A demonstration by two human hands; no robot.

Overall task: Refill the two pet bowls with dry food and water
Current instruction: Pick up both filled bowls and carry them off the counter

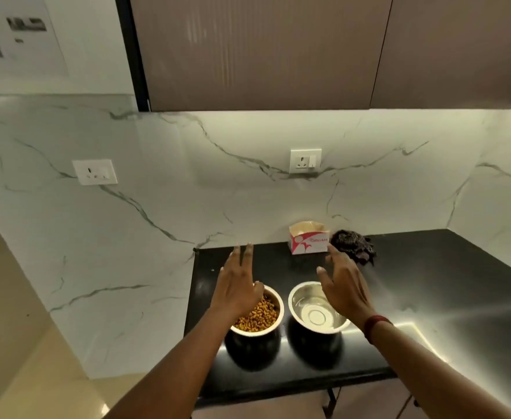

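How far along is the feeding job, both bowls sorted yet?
Nearly finished. The left bowl holds dry food, and the right bowl seems to hold clear water. The left hand and right hand hover open and empty above them. Nothing visibly remains.

Dim, warm scene lit mainly by a strip under the cabinet (pixel 260 52), washing the marble wall (pixel 157 176). Strong glare streaks the black counter (pixel 429 297) toward 4 o'clock. Wide-angle bending shows at the edges; the whole view is soft, slightly blurred.
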